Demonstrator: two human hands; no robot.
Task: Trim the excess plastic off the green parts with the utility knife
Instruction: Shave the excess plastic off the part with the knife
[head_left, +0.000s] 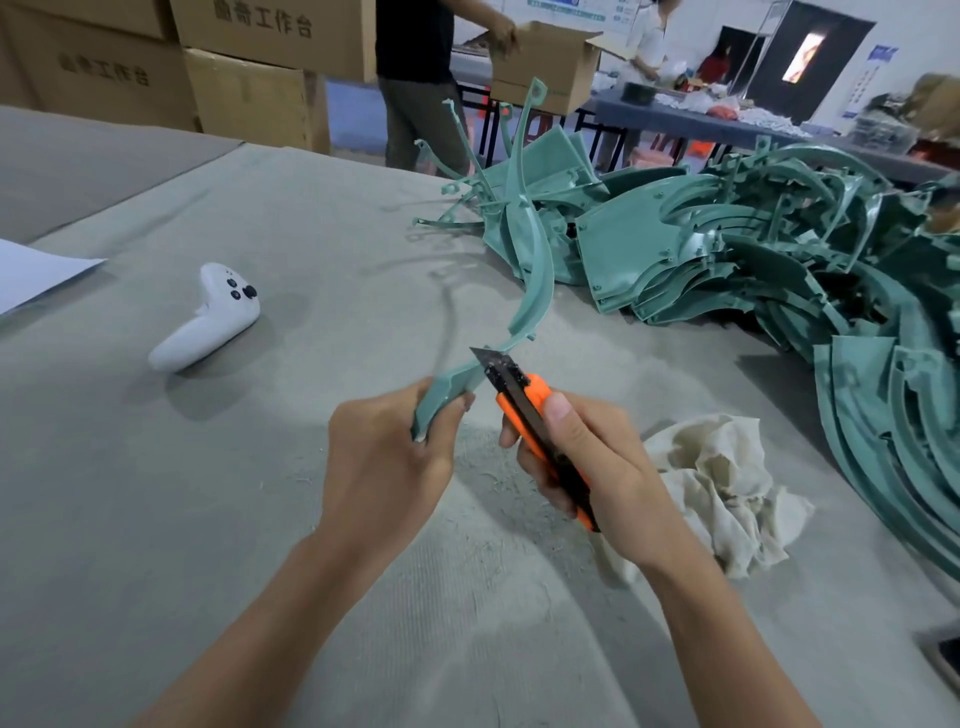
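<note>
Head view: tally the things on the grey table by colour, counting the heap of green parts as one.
Green: 2, the curved green part held in the left hand and the heap of green parts
Orange: 1, the utility knife in the right hand
White: 2, the handheld controller and the sheet of paper
Beige: 1, the crumpled rag
Total: 6

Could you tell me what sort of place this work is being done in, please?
Probably a factory finishing area: a heap of moulded green parts lies on the covered worktable, and stacked cardboard boxes stand behind.
</note>
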